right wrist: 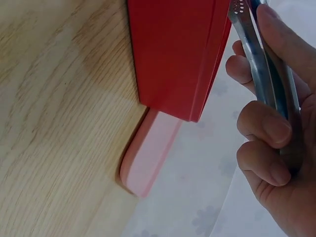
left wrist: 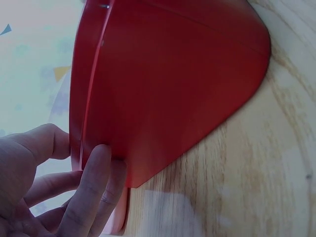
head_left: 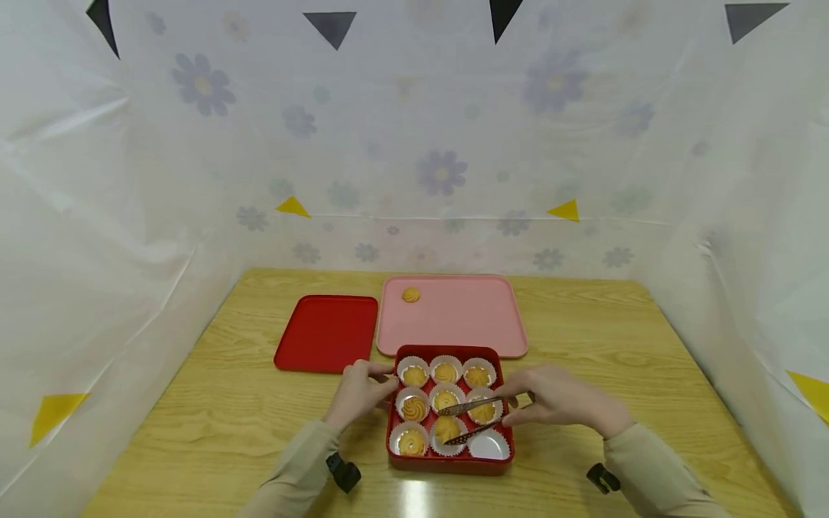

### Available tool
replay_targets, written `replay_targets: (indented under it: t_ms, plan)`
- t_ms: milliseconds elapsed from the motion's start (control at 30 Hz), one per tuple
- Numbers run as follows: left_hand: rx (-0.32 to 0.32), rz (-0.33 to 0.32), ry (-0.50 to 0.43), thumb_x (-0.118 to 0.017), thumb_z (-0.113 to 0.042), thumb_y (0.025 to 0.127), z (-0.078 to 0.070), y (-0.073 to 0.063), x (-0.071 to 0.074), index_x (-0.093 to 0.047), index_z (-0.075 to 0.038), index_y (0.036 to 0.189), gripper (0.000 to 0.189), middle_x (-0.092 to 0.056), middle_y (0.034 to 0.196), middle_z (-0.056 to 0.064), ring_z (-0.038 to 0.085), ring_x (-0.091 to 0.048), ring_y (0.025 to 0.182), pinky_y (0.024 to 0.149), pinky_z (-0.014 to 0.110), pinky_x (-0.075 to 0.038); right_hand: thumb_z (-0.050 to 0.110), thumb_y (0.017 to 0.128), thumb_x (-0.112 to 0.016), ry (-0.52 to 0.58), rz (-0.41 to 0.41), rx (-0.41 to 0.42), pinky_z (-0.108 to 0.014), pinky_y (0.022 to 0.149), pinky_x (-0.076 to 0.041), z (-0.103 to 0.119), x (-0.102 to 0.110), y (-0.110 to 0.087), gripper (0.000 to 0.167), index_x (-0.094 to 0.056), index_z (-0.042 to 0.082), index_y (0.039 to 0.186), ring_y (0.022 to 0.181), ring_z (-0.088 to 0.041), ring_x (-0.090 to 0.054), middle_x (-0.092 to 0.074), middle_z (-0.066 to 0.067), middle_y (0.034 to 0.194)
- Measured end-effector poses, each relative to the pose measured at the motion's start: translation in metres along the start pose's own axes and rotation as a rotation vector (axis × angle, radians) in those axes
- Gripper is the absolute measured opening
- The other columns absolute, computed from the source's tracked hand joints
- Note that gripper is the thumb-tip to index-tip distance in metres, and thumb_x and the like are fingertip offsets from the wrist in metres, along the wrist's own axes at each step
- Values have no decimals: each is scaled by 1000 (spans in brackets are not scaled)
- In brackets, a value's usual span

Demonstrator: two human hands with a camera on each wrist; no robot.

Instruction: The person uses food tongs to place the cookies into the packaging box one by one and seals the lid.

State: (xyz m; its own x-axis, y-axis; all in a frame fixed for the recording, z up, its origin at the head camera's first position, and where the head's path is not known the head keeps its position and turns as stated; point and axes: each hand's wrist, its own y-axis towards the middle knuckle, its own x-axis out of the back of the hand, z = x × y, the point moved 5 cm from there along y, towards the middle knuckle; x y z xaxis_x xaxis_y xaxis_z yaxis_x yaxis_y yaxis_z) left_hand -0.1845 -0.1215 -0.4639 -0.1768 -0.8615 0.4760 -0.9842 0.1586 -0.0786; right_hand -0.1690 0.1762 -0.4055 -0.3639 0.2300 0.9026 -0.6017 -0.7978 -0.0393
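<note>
A red box holds white paper cups in rows, most with a golden swirled cookie inside; the front right cup has none. My right hand holds metal tongs from the box's right side. The tongs' arms are spread, their perforated tips on either side of the front middle cookie. At the box's left wall, my left hand grips the rim, thumb at the top edge and fingers against the outside. In the right wrist view, the fingers curl round the tongs' handles.
Behind the box lies a pink tray with one cookie near its back left corner. A flat red tray sits to its left. White curtains with flower prints enclose the wooden table at the back and sides.
</note>
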Motion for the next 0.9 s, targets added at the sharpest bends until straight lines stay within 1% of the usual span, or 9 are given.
replay_targets:
  t_ms: [100, 200, 400, 600, 800, 900]
  plan:
    - [0, 1, -4, -68, -12, 89, 0, 0, 0, -72, 1, 120, 34, -78, 98, 18, 17, -74, 64, 58, 26, -55, 46, 90, -70, -30, 9, -2, -24, 74, -54, 3, 0, 2, 39, -74, 23, 122, 93, 0, -67, -76, 6, 110]
    - [0, 6, -11, -68, -12, 89, 1, 0, 0, -72, 1, 121, 34, -78, 98, 18, 17, -74, 64, 58, 26, -55, 46, 89, -71, -42, 15, -6, -27, 76, -57, 4, 0, 3, 41, -74, 22, 122, 96, -3, -69, -76, 6, 111]
    - [-5, 6, -13, -68, -12, 89, 1, 1, -1, -72, 1, 120, 34, -78, 97, 18, 17, -74, 65, 58, 27, -56, 45, 89, -71, -35, 12, 6, -25, 73, -56, 6, 0, 3, 43, -74, 19, 124, 95, -4, -70, -77, 5, 111]
    - [-18, -3, 0, -68, -12, 89, 0, 0, 0, -73, 1, 120, 34, -78, 97, 18, 17, -74, 65, 58, 26, -55, 45, 88, -72, -49, 10, -17, -27, 75, -57, 6, 0, 2, 43, -75, 19, 122, 96, -5, -71, -77, 5, 112]
    - [0, 6, -20, -68, -12, 89, 1, 0, -1, -72, 1, 121, 35, -78, 97, 19, 19, -74, 63, 60, 34, -59, 46, 87, -74, -63, 5, -22, -27, 74, -56, 6, 1, 2, 42, -75, 22, 121, 95, -4, -70, -77, 7, 110]
    - [-2, 5, -20, -68, -12, 89, 2, 0, -1, -72, 1, 121, 35, -77, 97, 19, 19, -74, 63, 59, 34, -59, 45, 86, -75, -52, 9, -25, -25, 72, -55, 6, 0, 2, 42, -75, 22, 121, 93, -2, -69, -77, 7, 110]
